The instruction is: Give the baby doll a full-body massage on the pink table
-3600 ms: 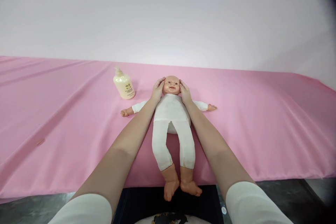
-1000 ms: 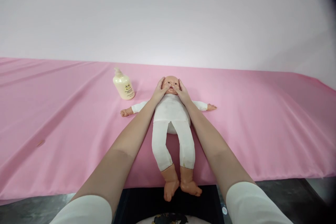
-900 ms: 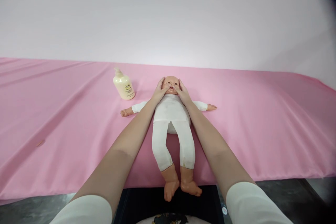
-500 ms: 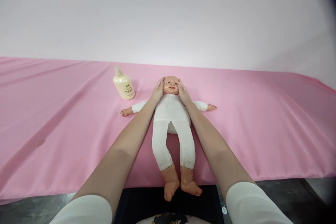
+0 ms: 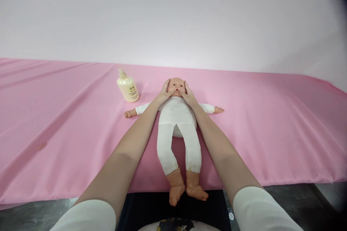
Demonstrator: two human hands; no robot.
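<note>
A baby doll [image 5: 177, 113] with a white cloth body lies on its back, head away from me and arms spread. My left hand [image 5: 164, 94] cups the left side of its head, the thumb resting on the cheek beside the mouth. On the other side my right hand [image 5: 189, 96] mirrors this, fingers along the head and thumb by the mouth. Parts of the doll's cheeks and chin are covered by my thumbs. Its bare feet [image 5: 176, 191] hang past the near table edge. A cream-coloured pump bottle [image 5: 128, 87] stands left of the head.
Pink cloth [image 5: 260, 130] covers the table and drapes with folds on the left. Behind it rises a white panel [image 5: 173, 21]. A small brownish mark or scrap [image 5: 42, 147] shows on the cloth at left. Something dark [image 5: 146, 209] sits below the front edge.
Both thumbs have moved inward from the sides of the doll's head onto its cheeks by the mouth. The doll's body and the bottle stay in place.
</note>
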